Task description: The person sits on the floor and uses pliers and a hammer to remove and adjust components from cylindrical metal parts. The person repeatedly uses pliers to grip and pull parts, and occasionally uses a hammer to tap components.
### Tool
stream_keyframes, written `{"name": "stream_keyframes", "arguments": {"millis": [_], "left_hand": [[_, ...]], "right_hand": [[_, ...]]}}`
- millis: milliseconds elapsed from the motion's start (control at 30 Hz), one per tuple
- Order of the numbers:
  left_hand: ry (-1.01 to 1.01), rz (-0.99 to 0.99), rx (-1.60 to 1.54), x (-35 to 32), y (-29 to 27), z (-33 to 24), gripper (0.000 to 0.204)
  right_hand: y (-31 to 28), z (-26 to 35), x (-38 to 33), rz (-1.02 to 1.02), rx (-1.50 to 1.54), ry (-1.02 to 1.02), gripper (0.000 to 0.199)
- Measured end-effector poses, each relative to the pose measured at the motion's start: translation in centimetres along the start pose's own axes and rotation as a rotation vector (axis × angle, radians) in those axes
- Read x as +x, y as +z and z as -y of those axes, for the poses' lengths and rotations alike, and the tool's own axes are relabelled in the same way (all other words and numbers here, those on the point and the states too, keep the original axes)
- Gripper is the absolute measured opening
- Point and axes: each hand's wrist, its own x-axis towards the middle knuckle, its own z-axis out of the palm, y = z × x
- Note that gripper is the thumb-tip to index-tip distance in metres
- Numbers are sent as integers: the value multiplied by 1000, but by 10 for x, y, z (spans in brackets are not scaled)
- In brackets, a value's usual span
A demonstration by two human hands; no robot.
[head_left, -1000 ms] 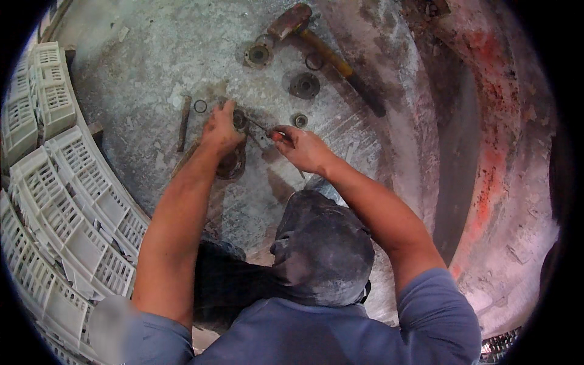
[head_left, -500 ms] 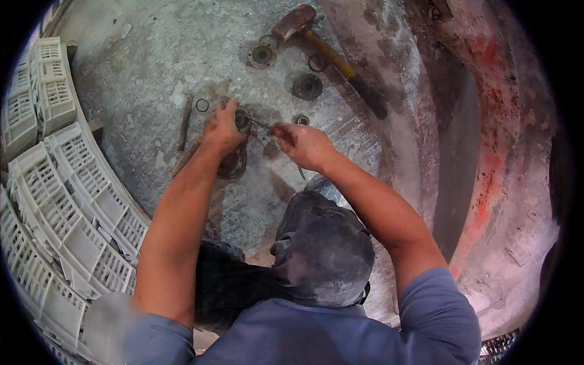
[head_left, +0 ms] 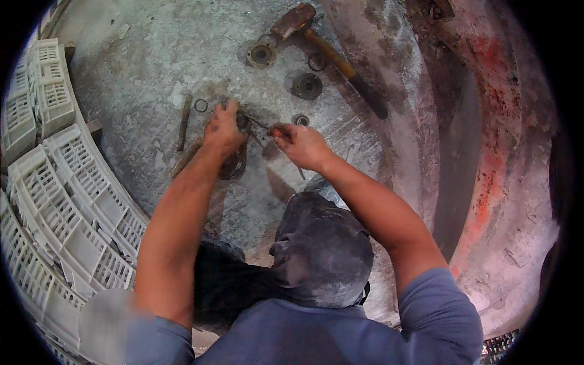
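My left hand is closed around the side of a small round metal part with a ring-like opening, held low over the floor. In my right hand is a thin screwdriver, its shaft slanting up and left to the part's rim. An orange-red patch shows at my right fingertips, probably its handle. Just below my left hand lies a larger round metal piece, partly covered by my wrist. A small ring-shaped part sits beyond my right hand.
A sledgehammer lies at the far right. Near it are a flanged metal part, a dark flange and a ring. A thin ring and a metal rod lie left of my hand. White slatted crates line the left.
My right hand has shifted slightly left, and the screwdriver's shaft has turned a little at the part's rim. My left hand keeps its hold in nearly the same place.
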Motion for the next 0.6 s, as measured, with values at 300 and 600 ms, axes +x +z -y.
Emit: {"name": "stream_keyframes", "arguments": {"millis": [300,600], "left_hand": [[1,-10,-51,-2,-6,0,77],[-48,-36,-43,-6,2,-2,79]], "right_hand": [[8,-10,-8,-29,142,17,35],[10,0,-7,61,368,102,40]]}}
